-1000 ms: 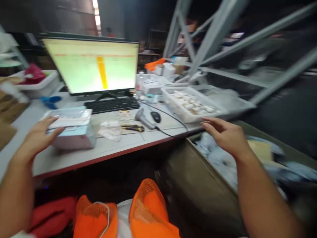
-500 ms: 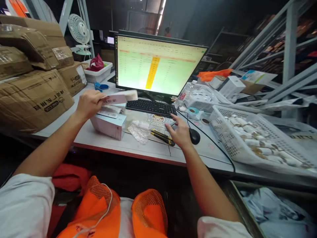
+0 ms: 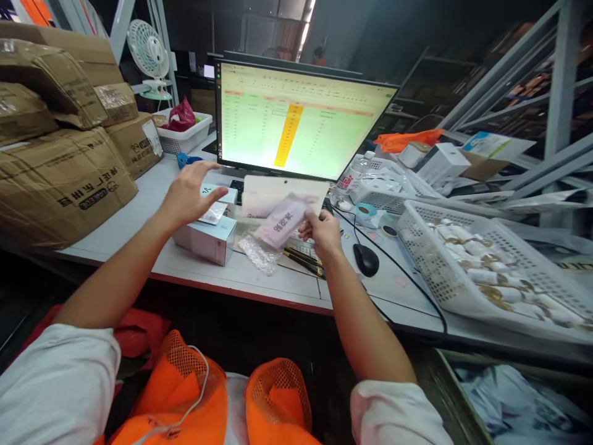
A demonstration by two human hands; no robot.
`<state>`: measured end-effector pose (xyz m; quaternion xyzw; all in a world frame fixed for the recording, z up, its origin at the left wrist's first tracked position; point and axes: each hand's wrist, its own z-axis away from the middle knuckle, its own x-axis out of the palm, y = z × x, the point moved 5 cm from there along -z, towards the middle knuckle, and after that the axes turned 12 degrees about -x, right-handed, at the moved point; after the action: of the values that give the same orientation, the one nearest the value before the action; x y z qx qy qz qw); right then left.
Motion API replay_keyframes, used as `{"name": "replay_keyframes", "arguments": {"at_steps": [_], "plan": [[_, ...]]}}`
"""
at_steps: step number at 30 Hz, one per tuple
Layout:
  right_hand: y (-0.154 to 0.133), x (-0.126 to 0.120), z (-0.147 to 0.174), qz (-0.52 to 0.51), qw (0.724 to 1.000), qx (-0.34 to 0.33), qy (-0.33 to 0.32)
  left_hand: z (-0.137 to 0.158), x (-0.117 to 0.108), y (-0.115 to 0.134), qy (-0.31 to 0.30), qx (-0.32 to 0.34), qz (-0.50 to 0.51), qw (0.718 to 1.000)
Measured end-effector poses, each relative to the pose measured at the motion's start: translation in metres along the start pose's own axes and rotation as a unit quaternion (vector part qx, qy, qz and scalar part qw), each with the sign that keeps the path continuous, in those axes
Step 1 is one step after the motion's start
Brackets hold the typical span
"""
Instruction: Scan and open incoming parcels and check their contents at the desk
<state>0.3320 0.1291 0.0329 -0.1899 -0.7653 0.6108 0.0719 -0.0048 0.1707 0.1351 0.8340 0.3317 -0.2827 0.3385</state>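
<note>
My right hand [image 3: 322,232] pinches the lower right edge of a flat white packet [image 3: 262,191]. The packet has a small hole at its top and a pinkish panel with dark printed characters, and it hangs in front of the keyboard [image 3: 237,185], mostly covering it. My left hand [image 3: 188,191] holds nothing; its fingers are spread above a pale blue and pink box [image 3: 204,241]. On that box lies a small clear packet [image 3: 214,214]. Bubble wrap [image 3: 259,253] and black-and-yellow utility knives [image 3: 303,262] lie below the white packet.
A monitor [image 3: 296,117] showing a spreadsheet stands behind. Cardboard boxes [image 3: 60,185] are stacked at left. A black mouse [image 3: 365,259], its cable, a water bottle [image 3: 356,173] and a white basket [image 3: 426,266] of small rolled items are at right.
The packet has gone from my left hand to my right and turned its broad face toward me. My left hand has opened and moved slightly right.
</note>
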Motion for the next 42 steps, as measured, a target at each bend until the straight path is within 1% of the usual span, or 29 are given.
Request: {"name": "replay_keyframes", "arguments": {"at_steps": [1,3,5,6,8,9,11,13,15,17,19,22,23,24,25,27,29,30,31,32,33,34,35,36,37,39,40,41,42], "plan": [[0.015,0.000,-0.001,0.039,0.998,0.053,-0.010,0.002,-0.001,-0.018,-0.032,-0.028,-0.029,0.999],[0.040,0.001,-0.001,0.120,0.982,0.134,-0.051,0.014,0.003,-0.049,-0.140,-0.078,-0.088,0.983],[0.055,0.001,-0.003,0.178,0.965,0.166,-0.092,0.031,0.008,-0.069,-0.242,-0.109,-0.132,0.955],[0.059,0.000,-0.005,0.200,0.959,0.170,-0.107,0.040,0.008,-0.075,-0.271,-0.113,-0.144,0.945],[0.063,-0.004,-0.009,0.249,0.945,0.169,-0.126,0.053,0.006,-0.077,-0.277,-0.108,-0.158,0.942],[0.063,-0.007,-0.011,0.277,0.939,0.159,-0.129,0.057,0.004,-0.076,-0.266,-0.104,-0.163,0.944],[0.058,-0.011,-0.016,0.354,0.921,0.106,-0.123,0.064,0.002,-0.073,-0.244,-0.084,-0.167,0.952],[0.050,-0.010,-0.016,0.427,0.896,0.024,-0.121,0.069,0.000,-0.069,-0.211,-0.048,-0.153,0.964],[0.042,-0.004,-0.011,0.443,0.884,-0.072,-0.131,0.072,-0.002,-0.064,-0.171,0.001,-0.125,0.977],[0.036,0.002,-0.002,0.398,0.893,-0.154,-0.140,0.074,-0.007,-0.055,-0.121,0.040,-0.101,0.987],[0.031,0.002,0.007,0.353,0.902,-0.215,-0.128,0.074,-0.014,-0.036,-0.047,0.061,-0.079,0.994],[0.026,-0.011,0.012,0.326,0.911,-0.237,-0.082,0.069,-0.017,0.017,0.094,0.070,-0.025,0.993],[0.025,-0.018,0.012,0.325,0.915,-0.231,-0.063,0.067,-0.009,0.039,0.118,0.074,-0.006,0.990],[0.025,-0.026,0.011,0.325,0.918,-0.222,-0.045,0.064,0.005,0.061,0.119,0.072,0.009,0.990],[0.025,-0.034,0.010,0.328,0.920,-0.211,-0.027,0.061,0.027,0.082,0.089,0.069,0.015,0.993],[0.026,-0.054,0.010,0.342,0.920,-0.190,0.003,0.059,0.084,0.117,-0.029,0.064,-0.019,0.997],[0.031,-0.075,0.013,0.375,0.912,-0.164,0.012,0.066,0.140,0.133,-0.164,0.033,-0.097,0.981],[0.034,-0.085,0.016,0.401,0.904,-0.147,0.008,0.072,0.160,0.137,-0.213,0.034,-0.124,0.969],[0.039,-0.095,0.020,0.432,0.893,-0.128,-0.002,0.080,0.171,0.139,-0.243,0.046,-0.137,0.959],[0.045,-0.105,0.025,0.464,0.879,-0.107,-0.016,0.088,0.172,0.141,-0.250,0.073,-0.133,0.956],[0.050,-0.113,0.030,0.496,0.864,-0.087,-0.030,0.094,0.164,0.141,-0.234,0.109,-0.114,0.959],[0.055,-0.120,0.035,0.522,0.849,-0.068,-0.044,0.098,0.147,0.138,-0.196,0.140,-0.084,0.967],[0.060,-0.125,0.041,0.541,0.838,-0.050,-0.056,0.101,0.123,0.130,-0.142,0.158,-0.052,0.976],[0.064,-0.127,0.045,0.552,0.831,-0.031,-0.066,0.100,0.094,0.117,-0.074,0.155,-0.020,0.985],[0.068,-0.128,0.049,0.556,0.828,-0.013,-0.075,0.098,0.064,0.096,-0.001,0.121,0.005,0.993],[0.073,-0.122,0.051,0.560,0.824,0.008,-0.088,0.093,0.013,0.039,0.136,-0.002,0.025,0.990],[0.074,-0.116,0.050,0.563,0.821,0.010,-0.092,0.093,-0.004,0.006,0.180,-0.074,0.039,0.980],[0.075,-0.111,0.048,0.569,0.817,0.009,-0.094,0.094,-0.014,-0.026,0.201,-0.135,0.067,0.968],[0.075,-0.105,0.044,0.575,0.813,0.007,-0.093,0.097,-0.016,-0.055,0.195,-0.182,0.114,0.957]]}}
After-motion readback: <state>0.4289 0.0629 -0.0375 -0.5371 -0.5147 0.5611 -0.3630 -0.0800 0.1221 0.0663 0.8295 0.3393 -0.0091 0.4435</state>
